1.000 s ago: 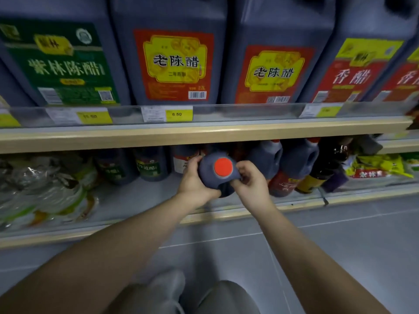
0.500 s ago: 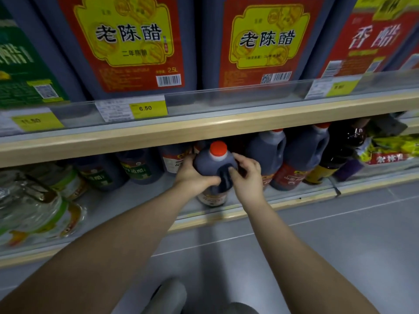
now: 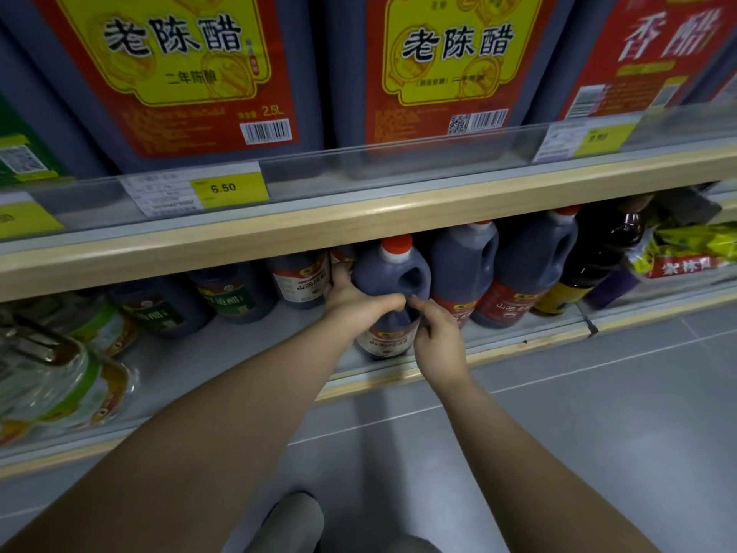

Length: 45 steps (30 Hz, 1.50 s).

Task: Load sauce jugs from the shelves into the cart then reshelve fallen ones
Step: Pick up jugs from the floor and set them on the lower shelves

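On the low shelf, left hand and right hand clasp a jug; glossy, dark, red-capped.

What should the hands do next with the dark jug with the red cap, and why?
Probably slide the jug back a little, then let go. It stands upright near the front of the bottom shelf, ahead of the matching jugs on its right, and the left hand and right hand both hold it.

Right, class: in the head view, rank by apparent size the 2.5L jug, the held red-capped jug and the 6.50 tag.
1. 2.5L jug, though nearer the camera
2. held red-capped jug
3. 6.50 tag
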Tool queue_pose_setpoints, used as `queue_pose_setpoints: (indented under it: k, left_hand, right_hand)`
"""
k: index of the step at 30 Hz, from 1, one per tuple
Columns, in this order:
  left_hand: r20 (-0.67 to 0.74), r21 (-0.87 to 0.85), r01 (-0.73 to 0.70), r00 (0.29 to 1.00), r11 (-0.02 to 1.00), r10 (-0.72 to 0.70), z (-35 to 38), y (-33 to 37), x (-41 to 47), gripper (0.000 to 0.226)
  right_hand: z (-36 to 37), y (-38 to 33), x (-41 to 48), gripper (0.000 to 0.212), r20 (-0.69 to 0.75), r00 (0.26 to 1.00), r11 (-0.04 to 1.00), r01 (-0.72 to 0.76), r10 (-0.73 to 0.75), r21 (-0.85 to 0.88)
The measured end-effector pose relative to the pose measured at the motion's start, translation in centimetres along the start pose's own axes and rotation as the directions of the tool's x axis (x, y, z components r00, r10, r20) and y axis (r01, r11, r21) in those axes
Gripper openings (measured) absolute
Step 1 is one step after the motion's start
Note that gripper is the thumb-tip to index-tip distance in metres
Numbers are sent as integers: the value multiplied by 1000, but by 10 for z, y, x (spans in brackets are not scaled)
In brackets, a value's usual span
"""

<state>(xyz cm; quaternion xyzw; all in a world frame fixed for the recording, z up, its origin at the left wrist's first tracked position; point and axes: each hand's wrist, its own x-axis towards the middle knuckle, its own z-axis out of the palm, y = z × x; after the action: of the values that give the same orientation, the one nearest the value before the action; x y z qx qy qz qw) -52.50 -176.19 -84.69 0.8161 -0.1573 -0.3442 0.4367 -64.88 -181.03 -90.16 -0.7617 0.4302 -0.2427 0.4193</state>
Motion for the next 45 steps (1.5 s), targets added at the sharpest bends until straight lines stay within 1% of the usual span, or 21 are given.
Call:
queue_pose_setpoints:
  k: [2,4,6,8,10,11,13,14,17,19,20,22,23,24,26,29,34,40,41,43,45]
  left_hand:
    - [20,32,0,1000,999,-1,2,0,2,121]
    - [38,48,24,999,999,-25,1,4,-1,117]
    - [59,96,37,997,995,-43,-6,10,-7,110]
    - [123,188,43,990,981,-67,-21,29,-27,100]
    - [272,317,79,947,945,-170,-46,53,-63,78]
    - [336,360,73,920,930,-202,-60,63,-79,67]
    - [345,452,83,902,888,-260,-88,87,-109,59]
    - [346,541,31,903,840,-256,-105,101,-128,60]
    - [391,674,-39,866,737,-312,-148,142,-174,70]
    - [394,679,-78,878,730,-273,-175,178,-207,64]
    - [384,673,-84,889,735,-249,-189,196,-226,58]
    - [352,652,-91,916,753,-194,-217,229,-261,50]
    - [342,645,-94,923,759,-177,-231,242,-277,49]
    - [325,640,-109,935,761,-139,-246,254,-296,48]
    - [254,645,-96,963,758,-94,-274,273,-330,58]
    - [108,647,-85,994,758,18,-321,291,-384,69]
    - [-105,651,0,990,759,90,-406,275,-469,68]
    - [-362,579,174,930,796,60,-498,219,-579,73]
    - [-396,569,205,917,796,47,-514,202,-604,75]
    - [-426,549,232,904,803,31,-534,181,-637,78]
    - [-480,508,269,877,819,10,-557,148,-685,77]
  right_hand:
    - [-3,3,4,45,31,999,1000,11,-11,-12]
    - [-9,4,8,43,90,996,999,-18,22,-49]
    - [-16,-7,10,47,212,973,985,-53,89,-166]
    - [-33,-34,9,50,404,898,938,-30,177,-344]
    - [-58,-72,9,57,557,775,861,33,298,-507]
    - [-72,-95,7,62,600,715,820,67,358,-569]
    - [-100,-141,2,70,631,620,734,127,466,-667]
    - [-114,-163,-1,71,634,587,697,158,503,-699]
    - [-145,-229,-17,75,659,540,610,303,523,-732]
    - [-161,-276,-28,73,684,514,614,334,517,-715]
    - [-170,-301,-34,66,694,511,630,329,507,-703]
    - [-190,-353,-47,52,705,551,666,322,446,-673]
    - [-201,-379,-53,55,708,586,692,317,395,-649]
    - [-211,-404,-60,64,700,627,722,302,341,-623]
    - [-228,-453,-77,79,688,693,746,337,217,-574]
    - [-237,-519,-106,83,711,702,705,484,40,-518]
    - [-221,-611,-166,94,786,613,655,627,-82,-421]
    - [-171,-697,-273,98,861,457,534,796,-222,-285]
    - [-158,-709,-300,97,871,426,507,822,-247,-258]
    - [-145,-724,-338,93,874,400,491,840,-276,-230]
    - [-125,-739,-392,92,888,337,447,877,-314,-174]
